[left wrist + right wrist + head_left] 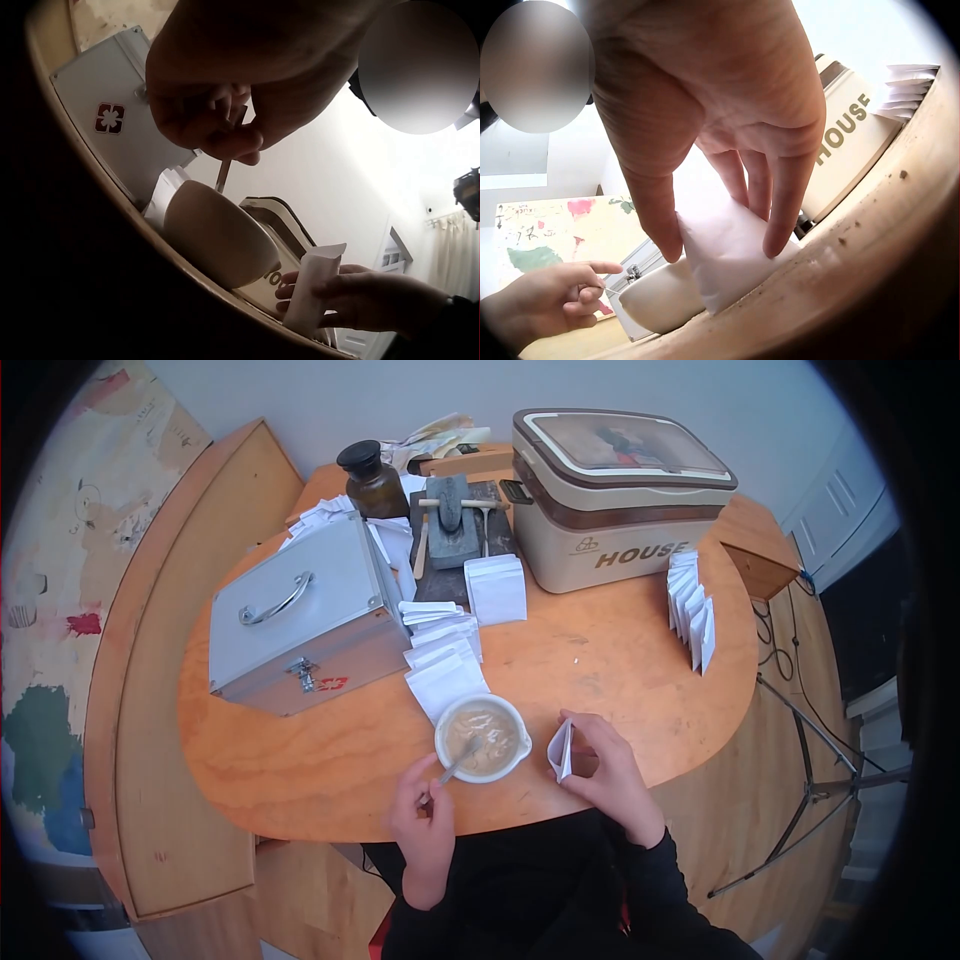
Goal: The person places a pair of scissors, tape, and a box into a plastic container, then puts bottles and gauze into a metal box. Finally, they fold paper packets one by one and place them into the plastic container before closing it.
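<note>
A white bowl with a pouring lip stands near the table's front edge, with a light brown, pasty mixture in it. My left hand pinches the handle of a spoon, whose far end dips into the mixture. Just right of the bowl, my right hand holds a small white paper packet upright between thumb and fingers. The packet's mouth gapes at the top in the head view, and its lower end is right at the tabletop. What lies inside it is hidden.
Folded white packets lie behind the bowl; several more stand in a row at right. A silver case is on the left, a beige HOUSE box at the back. Near them are a brown jar and a dark stone slab.
</note>
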### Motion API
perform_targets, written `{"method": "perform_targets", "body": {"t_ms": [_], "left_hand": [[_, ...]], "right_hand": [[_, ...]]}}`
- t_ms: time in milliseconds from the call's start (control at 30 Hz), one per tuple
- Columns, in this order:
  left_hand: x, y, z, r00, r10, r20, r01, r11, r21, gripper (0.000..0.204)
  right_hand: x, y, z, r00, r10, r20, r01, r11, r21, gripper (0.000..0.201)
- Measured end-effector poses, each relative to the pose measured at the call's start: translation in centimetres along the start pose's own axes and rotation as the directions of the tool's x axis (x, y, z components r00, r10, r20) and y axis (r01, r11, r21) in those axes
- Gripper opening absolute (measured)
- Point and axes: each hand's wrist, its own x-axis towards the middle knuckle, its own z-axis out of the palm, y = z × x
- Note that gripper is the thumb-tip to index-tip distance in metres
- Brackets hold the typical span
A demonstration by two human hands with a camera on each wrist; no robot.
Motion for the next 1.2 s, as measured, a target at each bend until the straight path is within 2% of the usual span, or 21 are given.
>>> {"method": "perform_targets", "body": {"t_ms": [100,200,400,500,600,700,800,900,1000,1100,1200], "left_hand": [[-0.1,-0.1,0.0,0.999,-0.021,0.030,0.021,1.000,-0.020,0.028],[0.0,-0.3,0.5,0.999,0.023,0.033,-0.022,0.999,-0.032,0.027],[-0.1,0.9,0.7,0.994,-0.083,0.071,0.092,0.987,-0.132,0.025],[-0.3,2.2,0.2,0.966,-0.230,0.116,0.256,0.908,-0.333,0.025],[-0.5,2.4,0.1,0.974,-0.179,0.136,0.216,0.910,-0.354,0.024],[-0.7,2.3,0.2,0.983,-0.096,0.158,0.143,0.937,-0.317,0.022],[-1.1,1.2,0.4,0.978,0.079,0.193,-0.037,0.976,-0.216,0.023],[-0.8,2.2,0.5,0.919,0.272,0.286,-0.257,0.962,-0.091,0.024],[-0.1,1.6,0.5,0.808,0.507,0.300,-0.548,0.833,0.068,0.026],[-0.8,1.0,0.0,0.907,0.389,0.164,-0.406,0.910,0.089,0.026],[-0.4,0.9,-0.7,0.976,0.213,0.049,-0.215,0.975,0.048,0.026]], "right_hand": [[0.0,-0.1,-0.1,1.000,0.013,0.025,-0.013,1.000,0.024,0.063],[0.0,0.0,0.0,1.000,-0.006,0.016,0.006,0.999,0.038,0.063],[0.1,0.0,-0.1,1.000,-0.008,0.019,0.007,1.000,0.031,0.063],[0.0,0.3,0.0,0.999,-0.002,0.032,0.000,0.999,0.037,0.065],[0.0,0.1,0.1,0.998,-0.043,0.044,0.043,0.999,0.012,0.065],[0.0,-0.2,0.1,0.996,-0.026,0.081,0.026,1.000,0.007,0.067],[-0.1,-0.1,0.3,0.996,-0.043,0.084,0.043,0.999,0.011,0.067],[-0.2,-0.3,0.4,0.997,-0.036,0.074,0.035,0.999,0.017,0.068],[-0.3,-0.1,0.4,0.998,-0.049,0.032,0.050,0.999,-0.018,0.067],[-0.6,0.1,-0.4,1.000,0.013,0.003,-0.013,0.999,0.040,0.064],[-0.8,1.8,-2.8,0.986,-0.026,-0.166,0.027,1.000,0.003,0.059]]}}
